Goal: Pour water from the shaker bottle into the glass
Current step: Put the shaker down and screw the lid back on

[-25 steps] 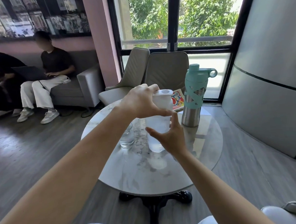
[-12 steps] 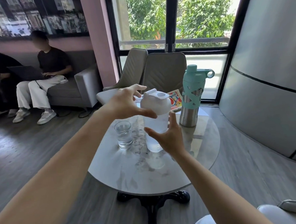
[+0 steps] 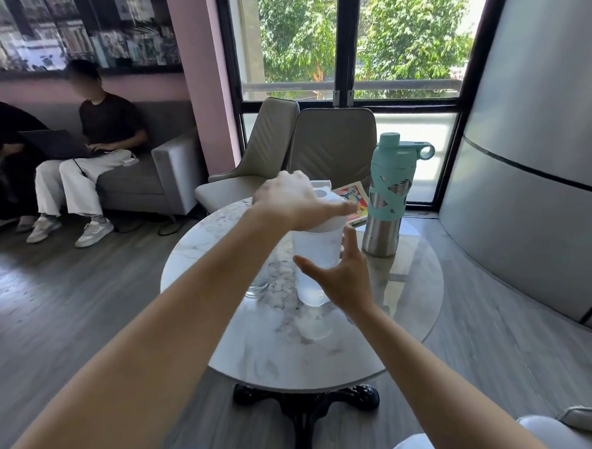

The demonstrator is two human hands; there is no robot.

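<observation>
The shaker bottle (image 3: 318, 254), translucent white with a white lid and water inside, stands upright near the middle of the round marble table (image 3: 294, 358). My left hand (image 3: 295, 200) lies over its lid, blurred, with the fingers wrapped over the lid's right edge. My right hand (image 3: 343, 276) cups the lower body of the bottle from the front right, thumb and fingers spread around it. The glass (image 3: 257, 291) stands just left of the bottle. Only its base shows below my left forearm.
A steel bottle with a teal sleeve and cap (image 3: 387, 202) stands at the table's back right, beside a colourful booklet (image 3: 353, 200). Two beige chairs (image 3: 331, 147) are behind the table. People sit on a grey sofa (image 3: 168, 176) at the far left.
My left hand, which had opened beside the lid half a second ago, is back on top of it. My forearm now covers the glass. The bottle stays on the table.
</observation>
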